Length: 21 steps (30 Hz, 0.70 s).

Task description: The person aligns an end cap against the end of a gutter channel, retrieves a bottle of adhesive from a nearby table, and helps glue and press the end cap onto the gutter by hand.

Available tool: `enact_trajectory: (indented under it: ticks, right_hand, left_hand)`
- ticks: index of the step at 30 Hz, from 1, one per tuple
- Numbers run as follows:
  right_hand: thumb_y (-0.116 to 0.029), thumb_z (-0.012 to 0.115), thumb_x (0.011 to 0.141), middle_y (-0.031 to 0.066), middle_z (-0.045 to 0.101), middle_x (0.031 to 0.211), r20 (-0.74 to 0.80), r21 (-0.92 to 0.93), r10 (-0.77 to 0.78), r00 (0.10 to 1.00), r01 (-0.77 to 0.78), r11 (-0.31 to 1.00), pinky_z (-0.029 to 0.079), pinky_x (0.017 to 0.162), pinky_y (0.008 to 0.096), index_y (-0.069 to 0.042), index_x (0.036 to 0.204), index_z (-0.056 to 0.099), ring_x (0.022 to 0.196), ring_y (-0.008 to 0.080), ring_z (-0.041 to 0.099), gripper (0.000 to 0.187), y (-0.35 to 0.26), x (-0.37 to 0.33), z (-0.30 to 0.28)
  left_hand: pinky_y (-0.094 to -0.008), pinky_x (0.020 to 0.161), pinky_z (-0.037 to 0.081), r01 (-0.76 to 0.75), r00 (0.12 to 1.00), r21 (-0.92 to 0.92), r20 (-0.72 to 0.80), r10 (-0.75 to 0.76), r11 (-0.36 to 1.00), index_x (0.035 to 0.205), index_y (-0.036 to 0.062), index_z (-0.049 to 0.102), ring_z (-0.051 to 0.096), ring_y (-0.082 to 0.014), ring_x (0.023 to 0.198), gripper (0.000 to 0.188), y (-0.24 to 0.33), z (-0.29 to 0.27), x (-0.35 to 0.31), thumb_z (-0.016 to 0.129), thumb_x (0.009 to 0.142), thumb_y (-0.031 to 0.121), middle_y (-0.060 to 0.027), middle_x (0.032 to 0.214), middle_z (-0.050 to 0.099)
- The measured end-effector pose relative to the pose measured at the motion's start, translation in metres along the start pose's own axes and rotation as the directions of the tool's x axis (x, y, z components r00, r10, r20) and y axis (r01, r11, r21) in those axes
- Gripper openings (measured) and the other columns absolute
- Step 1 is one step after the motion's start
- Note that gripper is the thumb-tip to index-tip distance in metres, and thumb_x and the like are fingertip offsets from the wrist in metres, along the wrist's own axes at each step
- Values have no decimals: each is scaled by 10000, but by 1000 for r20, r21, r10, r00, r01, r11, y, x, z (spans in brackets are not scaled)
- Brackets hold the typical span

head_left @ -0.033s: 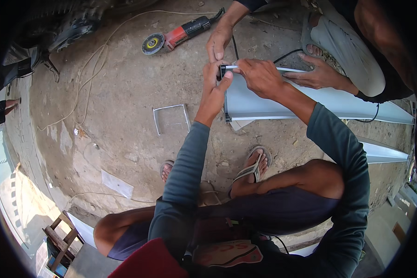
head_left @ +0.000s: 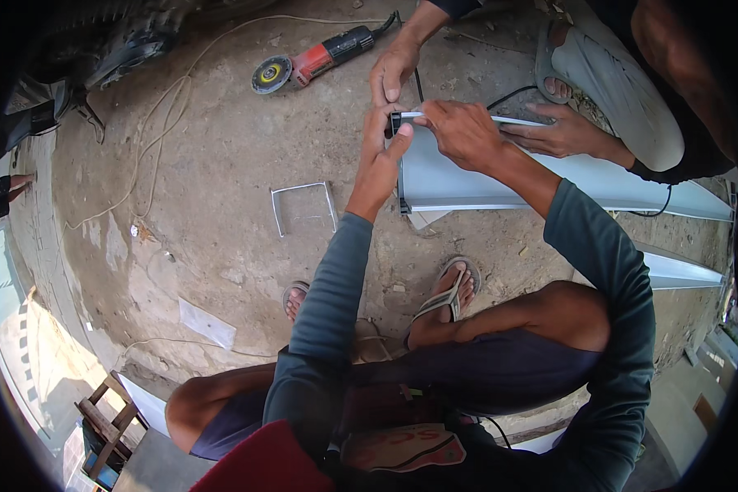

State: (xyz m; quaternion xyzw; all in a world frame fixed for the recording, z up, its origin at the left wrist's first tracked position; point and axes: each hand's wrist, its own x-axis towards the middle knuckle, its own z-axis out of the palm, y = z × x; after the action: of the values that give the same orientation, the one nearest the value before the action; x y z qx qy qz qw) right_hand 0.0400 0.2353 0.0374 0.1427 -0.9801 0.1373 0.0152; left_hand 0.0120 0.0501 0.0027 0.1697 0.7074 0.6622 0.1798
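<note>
A long white channel [head_left: 459, 176] with raised rims lies on the ground in front of me, a black end piece [head_left: 403, 193] along its left end. My left hand [head_left: 375, 164] is closed round the far corner of that end, thumb on the near side. Just right of it, my right hand [head_left: 463, 135] has its fingers curled onto the far rim; whether they pinch some small part there is hidden. Another person's hand [head_left: 395, 70] reaches down beside my left fingertips. That person's other hand [head_left: 562, 131] rests on the far rim farther right.
An angle grinder [head_left: 324, 59], red and black, lies on the dirt at the far left of the channel, its cable running off. A thin U-shaped metal frame [head_left: 302, 188] and a pale flat scrap [head_left: 207, 324] lie left of my arms. Another white channel [head_left: 681, 271] is at right.
The other person's hand near my left fingertips has shifted very slightly to the right. My own hands and the channel look practically unchanged.
</note>
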Motion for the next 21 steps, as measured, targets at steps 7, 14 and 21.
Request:
enact_trajectory:
  ticks: [7, 14, 21]
  right_hand:
    - [-244, 572, 1004, 168, 694, 788, -42, 12, -1, 999, 2, 1000, 522, 579, 476, -35, 930, 550, 692, 365, 695, 223, 3, 3, 1]
    - [-226, 631, 962, 160, 707, 764, 20, -60, -12, 1000, 13, 998, 553, 594, 451, -9, 988, 583, 690, 337, 718, 224, -4, 7, 2]
    - [-92, 696, 777, 166, 721, 779, 55, -79, -6, 998, 11, 997, 562, 608, 451, -6, 940, 665, 712, 341, 725, 187, 6, 16, 5]
  left_hand:
    - [-369, 1118, 315, 92, 990, -257, 128, -60, 962, 1425, 82, 409, 458, -287, 1284, 629, 3, 0, -4, 671, 884, 264, -152, 1369, 474]
    - [-387, 1218, 206, 10, 981, -82, 192, 6, 997, 1561, 101, 278, 302, -323, 1457, 1021, 10, -7, -1, 609, 597, 166, -179, 1515, 350]
    - [-356, 1147, 320, 141, 966, 41, 213, -147, 989, 1598, 47, 190, 420, -316, 1348, 1072, 6, -4, -7, 596, 614, 175, -178, 1468, 407]
